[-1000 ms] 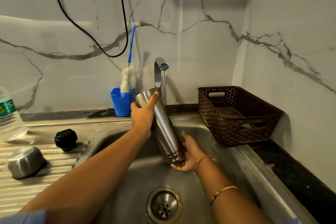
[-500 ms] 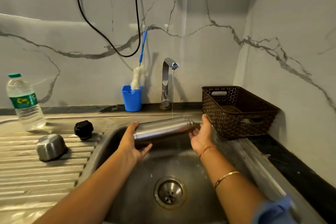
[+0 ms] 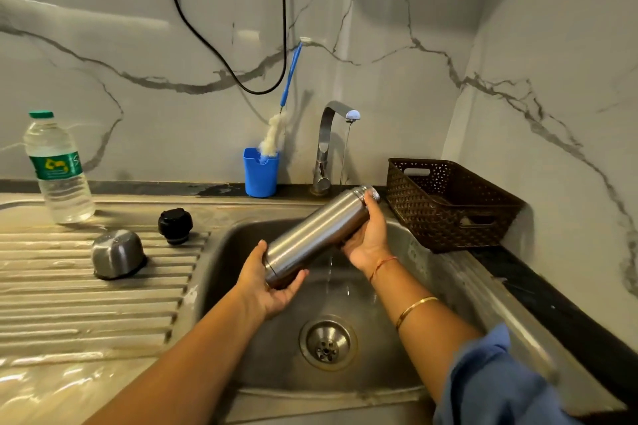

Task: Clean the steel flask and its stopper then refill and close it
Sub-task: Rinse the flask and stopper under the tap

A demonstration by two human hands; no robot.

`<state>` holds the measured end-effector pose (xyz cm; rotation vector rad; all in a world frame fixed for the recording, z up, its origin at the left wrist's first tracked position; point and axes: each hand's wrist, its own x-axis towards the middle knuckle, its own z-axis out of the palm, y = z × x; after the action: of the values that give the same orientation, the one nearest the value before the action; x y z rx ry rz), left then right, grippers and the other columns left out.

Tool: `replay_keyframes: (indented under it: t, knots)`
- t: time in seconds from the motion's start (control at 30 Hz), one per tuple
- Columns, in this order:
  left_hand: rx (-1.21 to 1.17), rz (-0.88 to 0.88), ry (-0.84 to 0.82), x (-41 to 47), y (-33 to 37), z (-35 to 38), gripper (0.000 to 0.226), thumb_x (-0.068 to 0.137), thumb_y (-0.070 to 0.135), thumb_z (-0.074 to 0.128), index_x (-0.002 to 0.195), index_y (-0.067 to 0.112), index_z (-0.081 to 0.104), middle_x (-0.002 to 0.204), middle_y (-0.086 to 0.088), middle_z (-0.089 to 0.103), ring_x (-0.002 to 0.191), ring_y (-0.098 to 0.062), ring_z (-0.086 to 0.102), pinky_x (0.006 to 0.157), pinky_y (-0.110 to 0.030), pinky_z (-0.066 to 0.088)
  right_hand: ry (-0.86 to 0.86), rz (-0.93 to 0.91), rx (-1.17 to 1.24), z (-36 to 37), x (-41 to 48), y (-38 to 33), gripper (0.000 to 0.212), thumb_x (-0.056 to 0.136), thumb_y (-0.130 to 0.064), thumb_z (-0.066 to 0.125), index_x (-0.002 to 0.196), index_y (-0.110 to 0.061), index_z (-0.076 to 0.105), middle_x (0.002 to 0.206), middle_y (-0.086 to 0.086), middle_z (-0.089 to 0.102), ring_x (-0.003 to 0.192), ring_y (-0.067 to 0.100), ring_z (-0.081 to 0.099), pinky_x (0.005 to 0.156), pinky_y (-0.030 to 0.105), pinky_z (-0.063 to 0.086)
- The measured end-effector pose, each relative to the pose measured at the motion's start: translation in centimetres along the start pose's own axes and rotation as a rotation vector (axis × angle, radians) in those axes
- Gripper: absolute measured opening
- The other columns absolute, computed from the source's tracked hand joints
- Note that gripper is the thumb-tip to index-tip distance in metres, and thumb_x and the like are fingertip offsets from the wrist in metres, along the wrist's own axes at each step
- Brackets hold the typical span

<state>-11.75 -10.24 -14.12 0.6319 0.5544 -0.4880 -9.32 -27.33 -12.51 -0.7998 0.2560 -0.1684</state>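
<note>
together, left hand and right hand curl fingers round the flask.

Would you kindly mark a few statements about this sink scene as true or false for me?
1. The left hand and the right hand both hold the steel flask over the sink. True.
2. The black stopper is fitted in the flask's mouth. False: it sits on the draining board, near the steel cap.
3. Water runs from the tap. True.
4. The bottle brush lies in the sink. False: it stands in the blue cup by the wall.
</note>
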Motion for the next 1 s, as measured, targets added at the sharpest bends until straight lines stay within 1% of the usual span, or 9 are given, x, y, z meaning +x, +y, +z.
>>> replay_keyframes:
  t: [0.1,0.2,0.37,0.5,0.6,0.7,0.8,0.87,1.0]
  knots:
    - [-0.002,-0.045,0.004,0.4,-0.1,-0.1,0.060,0.087,0.049,0.060,0.122,0.001,0.050,0.105,-0.024,0.052,0.096,-0.034,0.059,0.068,-0.039,0.051,-0.036,-0.011,-0.039,1.1,0.4,0.1,0.035,0.089,-0.039,0.057,0.114,-0.014,0.056,0.102,0.015,0.060,0.095,0.028,0.058,0.085,0.046,0.049]
    - [0.032,-0.092,-0.036,1.0,-0.1,-0.1,0.062,0.089,0.052,0.054,0.121,0.000,0.051,0.102,-0.024,0.055,0.087,-0.035,0.058,0.066,-0.040,0.050,-0.016,-0.079,-0.207,2.3,1.7,0.0,0.048,0.086,-0.036,0.061,0.128,-0.016,0.047,0.117,0.017,0.056,0.102,0.029,0.057,0.082,0.044,0.052]
    - [0.350,-0.183,-0.095,1.0,-1.0,0.1,0.063,0.090,0.056,0.050,0.122,0.002,0.050,0.124,-0.024,0.047,0.098,-0.038,0.053,0.072,-0.050,0.049,0.119,-0.114,-0.417,4.1,4.1,-1.7,0.063,0.072,-0.046,0.073,0.123,-0.016,0.053,0.114,0.015,0.060,0.098,0.029,0.059,0.077,0.040,0.052]
    - [0.532,0.011,0.035,1.9,-0.5,-0.3,0.041,0.088,0.036,0.061,0.120,0.012,0.050,0.110,-0.014,0.048,0.095,-0.027,0.049,0.070,-0.041,0.045,0.168,-0.305,-0.560,5.0,5.5,-3.7,0.054,0.075,-0.037,0.075,0.115,-0.009,0.053,0.100,0.010,0.061,0.091,0.027,0.061,0.083,0.041,0.052]
    - [0.529,0.138,0.114,2.9,0.0,-0.4,0.047,0.091,0.031,0.058,0.133,0.014,0.045,0.121,-0.012,0.045,0.106,-0.026,0.046,0.080,-0.039,0.043,0.181,-0.513,-0.725,5.5,5.9,-4.1,0.042,0.077,-0.034,0.075,0.102,-0.013,0.048,0.092,0.002,0.059,0.087,0.023,0.060,0.081,0.037,0.051]
    - [0.579,0.234,0.148,3.5,-0.3,-0.3,0.052,0.091,0.026,0.058,0.138,0.012,0.039,0.130,-0.011,0.047,0.115,-0.030,0.047,0.087,-0.040,0.043,0.172,-0.468,-0.998,4.8,6.0,-2.7,0.044,0.078,-0.038,0.073,0.102,-0.015,0.045,0.100,0.005,0.060,0.091,0.025,0.060,0.080,0.035,0.049]
    - [0.645,0.356,0.180,3.9,-0.4,-0.4,0.022,0.091,0.023,0.058,0.107,0.012,0.049,0.096,-0.005,0.050,0.086,-0.021,0.049,0.086,-0.039,0.044,0.161,-0.631,-0.963,4.9,5.9,-2.2,0.040,0.080,-0.033,0.073,0.104,-0.015,0.046,0.097,0.002,0.059,0.084,0.018,0.059,0.068,0.025,0.044]
    - [0.673,0.409,0.192,4.0,-0.3,-0.3,0.017,0.091,0.024,0.058,0.100,0.015,0.047,0.096,-0.004,0.049,0.079,-0.016,0.047,0.081,-0.036,0.043,0.153,-0.753,-0.877,5.2,5.6,-2.5,0.039,0.080,-0.028,0.073,0.104,-0.015,0.044,0.093,-0.001,0.056,0.078,0.013,0.057,0.064,0.022,0.044]
    - [0.844,0.524,0.237,3.3,-0.4,-0.3,0.040,0.089,0.027,0.059,0.124,0.012,0.046,0.124,-0.011,0.049,0.091,-0.022,0.050,0.078,-0.032,0.040,0.128,-0.498,-1.066,3.4,5.6,-1.1,0.040,0.081,-0.034,0.072,0.102,-0.016,0.044,0.100,0.004,0.058,0.088,0.022,0.058,0.075,0.030,0.045]
